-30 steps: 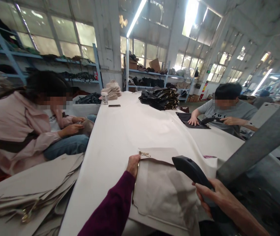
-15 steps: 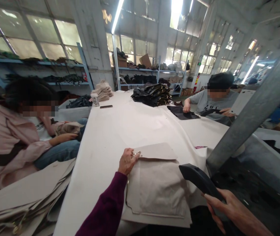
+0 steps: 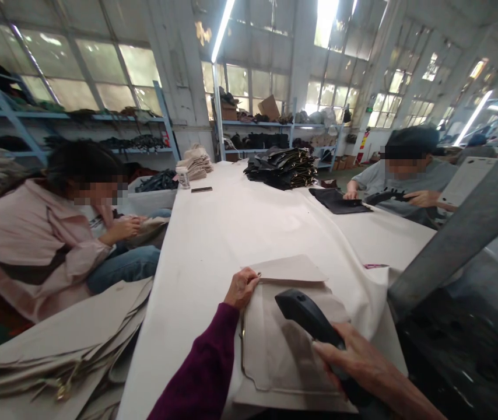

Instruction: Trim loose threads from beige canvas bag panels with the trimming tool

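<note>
A beige fabric bag [image 3: 270, 350] lies flat on the white table at my front, its flap [image 3: 295, 269] folded out at the far side. A gold-coloured metal strip shows along its left edge. At the far left corner my left hand [image 3: 242, 287] is closed in a pinch, with a small shiny metal piece at the fingertips. My right hand [image 3: 354, 356] is wrapped round the grip of a black curved handheld tool [image 3: 305, 312]. The tool's blunt head hovers over the bag's upper middle; whether it touches the fabric I cannot tell.
Beige bags [image 3: 69, 344] are piled at lower left. Black bags [image 3: 281, 167] are stacked farther back beside a phone [image 3: 202, 189]. A slanted metal post [image 3: 459, 233] stands at right. One co-worker [image 3: 56, 221] sits left; another [image 3: 410, 175] handles a black bag [image 3: 340, 201] at right.
My right hand has brought the black tool leftward, from the bag's right edge to over its upper middle. My left hand keeps to the corner; less metal shows there. The view has shifted slightly left.
</note>
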`<state>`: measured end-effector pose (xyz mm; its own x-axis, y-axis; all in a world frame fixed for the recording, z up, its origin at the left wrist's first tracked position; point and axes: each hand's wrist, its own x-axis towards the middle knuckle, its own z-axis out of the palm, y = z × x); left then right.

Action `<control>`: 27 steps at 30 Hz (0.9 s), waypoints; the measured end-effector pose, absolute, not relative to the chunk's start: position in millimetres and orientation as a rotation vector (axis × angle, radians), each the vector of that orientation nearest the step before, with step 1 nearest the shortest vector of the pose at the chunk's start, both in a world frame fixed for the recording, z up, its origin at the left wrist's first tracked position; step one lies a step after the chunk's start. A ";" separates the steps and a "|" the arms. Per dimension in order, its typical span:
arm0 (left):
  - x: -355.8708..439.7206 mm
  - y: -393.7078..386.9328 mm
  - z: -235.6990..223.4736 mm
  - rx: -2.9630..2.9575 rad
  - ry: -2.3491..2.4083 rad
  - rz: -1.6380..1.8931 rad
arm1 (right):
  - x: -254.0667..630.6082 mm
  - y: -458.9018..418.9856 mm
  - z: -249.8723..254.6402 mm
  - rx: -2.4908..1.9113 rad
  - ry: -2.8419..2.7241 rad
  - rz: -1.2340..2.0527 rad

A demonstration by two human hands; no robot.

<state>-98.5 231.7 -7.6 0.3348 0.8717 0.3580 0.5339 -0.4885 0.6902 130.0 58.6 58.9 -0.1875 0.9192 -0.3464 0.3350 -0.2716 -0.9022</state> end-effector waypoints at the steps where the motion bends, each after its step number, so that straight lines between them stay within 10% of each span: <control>1: -98.2 231.1 -6.3 2.153 1.229 0.988 | 123.1 64.3 59.1 -1.551 -1.466 1.481; 27: -45.6 195.9 -21.2 2.660 1.024 0.554 | 181.9 170.6 66.5 -1.768 -1.435 1.324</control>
